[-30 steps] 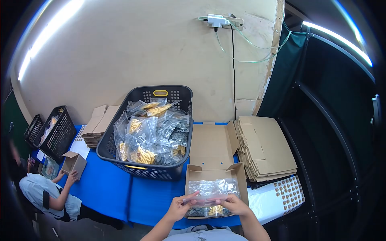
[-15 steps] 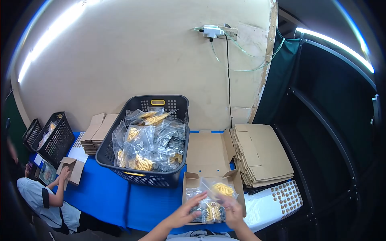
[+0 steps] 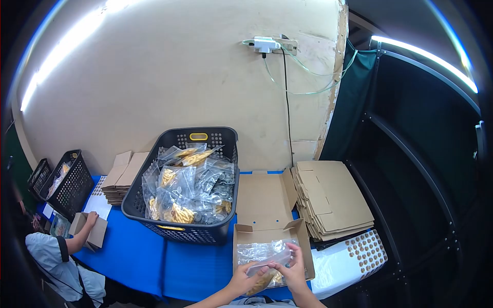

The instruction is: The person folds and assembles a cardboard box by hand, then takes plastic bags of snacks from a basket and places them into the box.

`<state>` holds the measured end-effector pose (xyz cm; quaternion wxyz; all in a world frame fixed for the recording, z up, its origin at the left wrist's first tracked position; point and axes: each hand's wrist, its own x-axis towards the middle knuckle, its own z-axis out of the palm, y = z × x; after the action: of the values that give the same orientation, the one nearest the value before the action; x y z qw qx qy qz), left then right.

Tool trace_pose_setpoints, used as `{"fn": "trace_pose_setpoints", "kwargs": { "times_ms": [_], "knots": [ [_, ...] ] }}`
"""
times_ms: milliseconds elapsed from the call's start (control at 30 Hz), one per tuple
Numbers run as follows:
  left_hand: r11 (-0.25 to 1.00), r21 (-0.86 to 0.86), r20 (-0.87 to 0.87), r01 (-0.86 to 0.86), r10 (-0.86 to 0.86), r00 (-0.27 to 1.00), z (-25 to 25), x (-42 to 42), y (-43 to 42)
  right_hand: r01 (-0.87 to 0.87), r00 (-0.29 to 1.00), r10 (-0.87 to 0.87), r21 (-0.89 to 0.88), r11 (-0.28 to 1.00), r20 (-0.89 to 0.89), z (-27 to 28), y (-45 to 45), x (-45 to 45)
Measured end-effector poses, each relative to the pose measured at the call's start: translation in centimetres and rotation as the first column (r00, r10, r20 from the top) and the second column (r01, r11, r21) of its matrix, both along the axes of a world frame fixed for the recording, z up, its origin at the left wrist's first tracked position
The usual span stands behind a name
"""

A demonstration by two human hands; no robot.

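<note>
My left hand point(image 3: 243, 278) and my right hand point(image 3: 291, 270) both pinch the upper edge of a clear plastic bag point(image 3: 268, 260). Yellow pieces hang in its lower part, partly hidden by my left hand. The bag is above the near side of an open cardboard box point(image 3: 258, 204), whose lid stands back against the table's far side. Inside the box lie other clear bags point(image 3: 255, 250), some with grey contents; my hands cover part of them.
A dark perforated basket point(image 3: 195, 237) full of similar bags stands left of the box. Flattened cartons point(image 3: 336, 197) are stacked at right, behind a sheet of round stickers point(image 3: 365, 254). Further left, a co-worker point(image 3: 56, 262) handles a small carton point(image 3: 97, 233) near another basket point(image 3: 64, 187).
The bag has come lower and nearer to me, and my left hand now grips it too. The camera view has shifted slightly. The co-worker's carton has been turned.
</note>
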<state>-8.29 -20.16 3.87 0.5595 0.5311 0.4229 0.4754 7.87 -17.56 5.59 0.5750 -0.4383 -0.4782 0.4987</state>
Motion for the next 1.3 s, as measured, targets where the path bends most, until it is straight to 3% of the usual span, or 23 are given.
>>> {"fn": "trace_pose_setpoints", "kwargs": {
  "times_ms": [33, 100, 200, 333, 400, 500, 567, 633, 700, 733, 800, 833, 900, 967, 1033, 1100, 1233, 1300],
  "knots": [
    [1.000, -0.013, 0.003, -0.019, 0.019, 1.000, -0.4, 0.0, -0.1, 0.003, 1.000, -0.003, -0.001, 1.000, 0.001, -0.8, 0.1, 0.3],
    [0.999, -0.025, 0.006, -0.038, 0.038, 0.999, -1.2, -0.2, -0.1, -0.318, 0.905, 0.204, -0.274, 0.908, -0.373, -2.0, 0.5, 1.4],
    [1.000, 0.004, 0.047, -0.001, 0.000, 0.999, -2.0, -0.6, -0.1, -0.413, 0.848, 0.244, -0.298, 0.861, -0.470, -2.2, 1.0, 2.3],
    [0.999, -0.021, 0.052, 0.036, -0.034, 0.998, -1.9, -0.8, 0.1, -0.477, 0.849, 0.319, -0.352, 0.805, -0.421, -3.7, 1.4, 3.8],
    [0.997, -0.062, 0.019, 0.054, -0.053, 0.998, -1.9, -1.1, 0.1, -0.392, 0.891, 0.241, -0.387, 0.834, -0.383, -3.2, 1.2, 4.0],
    [0.994, -0.075, 0.176, 0.080, -0.066, 0.982, -1.5, -1.9, 0.2, -0.461, 0.856, 0.334, -0.289, 0.839, -0.395, -1.8, 0.9, 5.0],
    [0.975, -0.092, 0.318, 0.201, -0.162, 0.934, -1.6, -2.9, 0.5, -0.516, 0.828, 0.407, -0.240, 0.822, -0.386, -0.8, 0.8, 5.6],
    [0.976, -0.137, 0.320, 0.168, -0.117, 0.940, -1.9, -3.1, 0.8, -0.574, 0.793, 0.482, -0.192, 0.796, -0.374, 0.2, 0.8, 5.5],
    [0.969, -0.221, 0.315, 0.114, -0.040, 0.948, -1.5, -3.2, 1.1, -0.436, 0.891, 0.406, -0.139, 0.889, -0.201, 1.0, 0.9, 4.9],
    [0.970, -0.216, 0.312, 0.109, -0.037, 0.949, -0.8, -3.4, 1.4, -0.441, 0.889, 0.412, -0.133, 0.888, -0.201, 1.3, 1.0, 4.6],
    [0.987, 0.113, 0.204, -0.111, 0.086, 0.975, 0.9, -3.5, 2.3, -0.145, 0.983, 0.140, -0.034, 0.989, -0.120, 1.6, 1.0, 3.7],
    [0.987, 0.117, 0.201, -0.112, 0.087, 0.976, 1.0, -3.5, 2.2, -0.146, 0.982, 0.142, -0.030, 0.989, -0.123, 1.4, 1.0, 3.2],
    [0.985, 0.151, 0.056, 0.084, -0.094, 0.994, 1.0, -3.4, 1.9, -0.136, 0.990, 0.134, 0.053, 0.989, 0.039, 0.3, 0.7, 2.1],
    [0.983, 0.141, 0.015, 0.118, -0.121, 0.993, 0.5, -1.6, 1.7, -0.203, 0.972, 0.190, 0.091, 0.975, 0.137, -0.6, 0.4, 1.2],
    [0.956, 0.290, -0.013, 0.029, -0.027, 1.000, -0.8, -0.1, 1.4, -0.301, 0.885, 0.117, 0.364, 0.881, 0.450, 0.9, 0.4, -0.4],
    [0.974, 0.224, 0.043, -0.010, 0.000, 0.999, -1.4, 0.1, 1.3, -0.297, 0.902, 0.137, 0.357, 0.886, 0.409, 0.8, 0.8, -0.6],
    [0.989, 0.112, 0.047, -0.099, 0.094, 0.994, -0.9, 0.4, 1.2, -0.293, 0.812, -0.021, 0.438, 0.850, 0.584, -0.5, 2.0, -0.3],
    [0.991, 0.034, 0.090, -0.127, 0.124, 0.988, -1.0, 0.4, 0.9, -0.023, 0.892, -0.119, 0.308, 0.951, 0.436, -0.5, 2.0, -0.7]
  ]
}}
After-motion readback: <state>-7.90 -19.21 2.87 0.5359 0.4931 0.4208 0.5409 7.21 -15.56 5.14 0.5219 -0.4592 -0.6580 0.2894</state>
